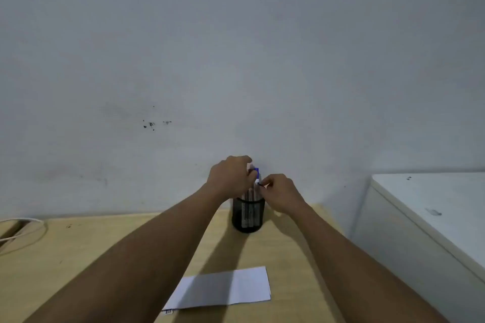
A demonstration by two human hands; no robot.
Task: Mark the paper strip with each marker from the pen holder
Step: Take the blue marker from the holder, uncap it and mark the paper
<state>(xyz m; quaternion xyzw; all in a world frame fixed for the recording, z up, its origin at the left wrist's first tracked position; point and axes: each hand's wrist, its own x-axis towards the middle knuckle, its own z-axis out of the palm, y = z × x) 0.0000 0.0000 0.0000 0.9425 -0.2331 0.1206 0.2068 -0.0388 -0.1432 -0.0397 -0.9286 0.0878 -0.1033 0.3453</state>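
Paper strip (220,289) is white, lies flat on the wooden table (78,257) near the front edge, between the two forearms; its left end is partly covered by the left arm. Black mesh pen holder (248,214) stands upright at the back of the table by the wall, several markers (250,195) in it, bodies blurred. Left hand (229,178) is over the holder, grip closed around a marker with a blue cap (256,172). Right hand (279,193) pinches at that marker's lower end; exact contact hard to make out. White cabinet (425,215) at right, cut off.
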